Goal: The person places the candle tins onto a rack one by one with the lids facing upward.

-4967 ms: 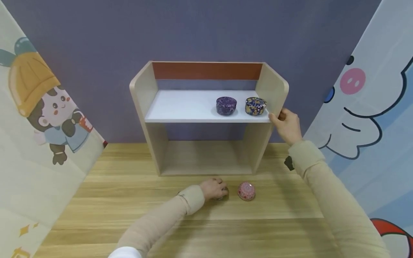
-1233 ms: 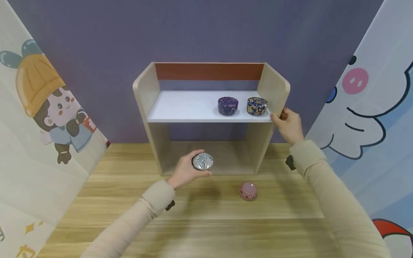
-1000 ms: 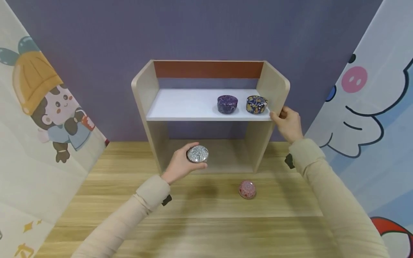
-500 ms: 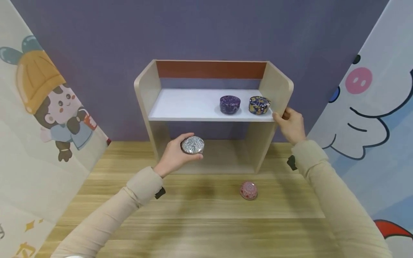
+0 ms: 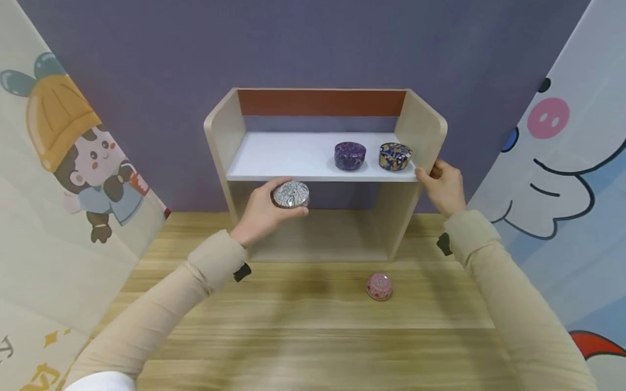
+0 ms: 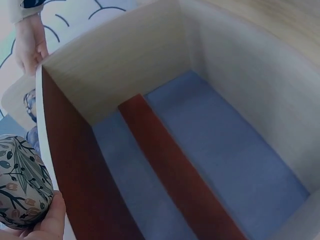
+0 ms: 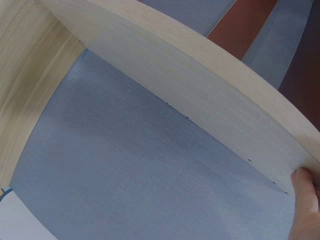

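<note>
My left hand (image 5: 256, 217) grips a round tin (image 5: 291, 194) with a pale grey leaf pattern, thumb in front and fingers behind. It is raised just below the front edge of the small shelf's white board (image 5: 283, 157), towards the left. In the left wrist view the tin (image 6: 22, 182) shows dark stems and orange blossoms. My right hand (image 5: 444, 190) holds the shelf's right side panel (image 5: 423, 130) at the height of that board. In the right wrist view, fingers (image 7: 305, 205) lie against the panel's outer face.
On the white board's right half stand a purple tin (image 5: 349, 156) and a blue-and-yellow tin (image 5: 395, 156). A pink domed tin (image 5: 379, 287) sits on the wooden table (image 5: 313, 347) before the shelf. A dark blue-grey wall (image 5: 313, 43) rises behind.
My left hand has picked up the leaf-patterned tin from the table and raised it up and leftwards to near the white board's edge. The right hand has kept its hold on the shelf.
</note>
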The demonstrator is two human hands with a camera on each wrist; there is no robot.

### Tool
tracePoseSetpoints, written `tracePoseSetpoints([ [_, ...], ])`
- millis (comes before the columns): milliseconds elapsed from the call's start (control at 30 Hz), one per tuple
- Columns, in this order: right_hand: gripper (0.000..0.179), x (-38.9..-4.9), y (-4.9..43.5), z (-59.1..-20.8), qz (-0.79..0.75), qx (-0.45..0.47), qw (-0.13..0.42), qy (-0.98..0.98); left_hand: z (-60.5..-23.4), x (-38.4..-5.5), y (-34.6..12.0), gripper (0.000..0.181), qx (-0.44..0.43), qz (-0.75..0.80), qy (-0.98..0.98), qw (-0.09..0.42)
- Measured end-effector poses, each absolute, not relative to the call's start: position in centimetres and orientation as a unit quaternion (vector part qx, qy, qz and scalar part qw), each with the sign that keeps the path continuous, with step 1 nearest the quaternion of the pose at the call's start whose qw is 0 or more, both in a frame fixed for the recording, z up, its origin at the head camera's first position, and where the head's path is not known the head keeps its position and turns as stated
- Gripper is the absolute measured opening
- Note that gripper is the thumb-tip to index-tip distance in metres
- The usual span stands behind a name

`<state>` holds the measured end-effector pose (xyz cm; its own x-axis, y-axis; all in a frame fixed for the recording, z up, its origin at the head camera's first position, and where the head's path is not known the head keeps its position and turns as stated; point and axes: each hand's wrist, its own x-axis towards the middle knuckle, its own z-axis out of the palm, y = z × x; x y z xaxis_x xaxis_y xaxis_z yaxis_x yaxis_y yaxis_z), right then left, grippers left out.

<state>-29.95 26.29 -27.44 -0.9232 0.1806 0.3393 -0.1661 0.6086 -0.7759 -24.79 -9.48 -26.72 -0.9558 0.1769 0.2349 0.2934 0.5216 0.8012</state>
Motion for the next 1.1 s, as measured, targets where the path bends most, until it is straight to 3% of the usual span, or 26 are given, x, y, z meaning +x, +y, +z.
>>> tracePoseSetpoints([
  [633, 0.054, -29.6, 26.3, -27.1, 0.443, -0.003, 0.184, -0.878, -22.7, -28.7, -8.5, 0.079, -0.143, -0.463, -0.866, 0.119],
  [1100, 0.054, -29.8, 26.3, -27.2, 0.445, -0.005, 0.181, -0.877, -21.5, -31.8, -7.3, 0.081, -0.138, -0.454, -0.875, 0.098],
])
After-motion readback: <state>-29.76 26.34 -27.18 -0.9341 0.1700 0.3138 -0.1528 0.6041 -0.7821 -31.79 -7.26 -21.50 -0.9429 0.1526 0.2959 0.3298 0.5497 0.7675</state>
